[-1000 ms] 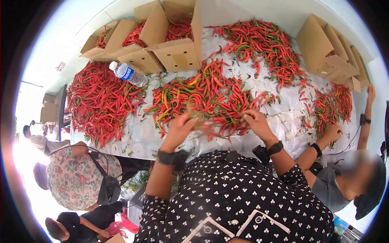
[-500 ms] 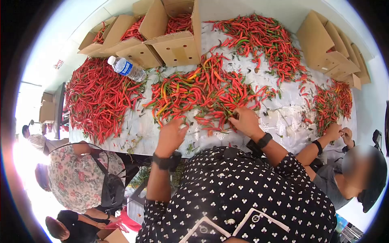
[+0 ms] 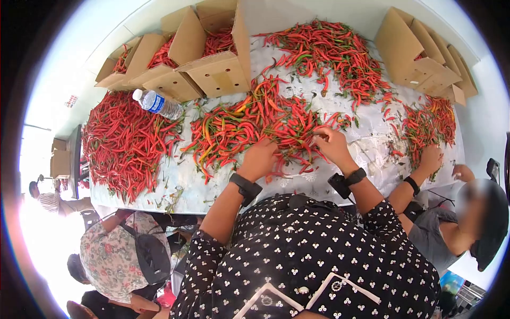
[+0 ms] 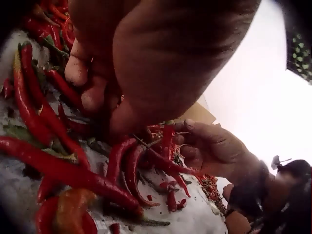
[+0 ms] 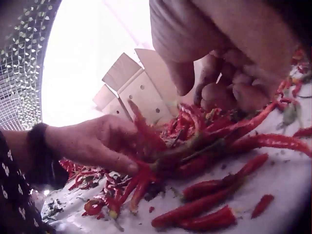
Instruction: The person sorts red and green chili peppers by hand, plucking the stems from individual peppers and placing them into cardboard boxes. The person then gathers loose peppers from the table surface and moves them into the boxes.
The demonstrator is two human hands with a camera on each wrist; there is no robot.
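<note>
Your left hand grips red chillies over the table — your right hand curls nearby, its hold impossible to tell.

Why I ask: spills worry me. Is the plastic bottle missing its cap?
No, the plastic bottle beside the large chili pile has its white cap on.
</note>
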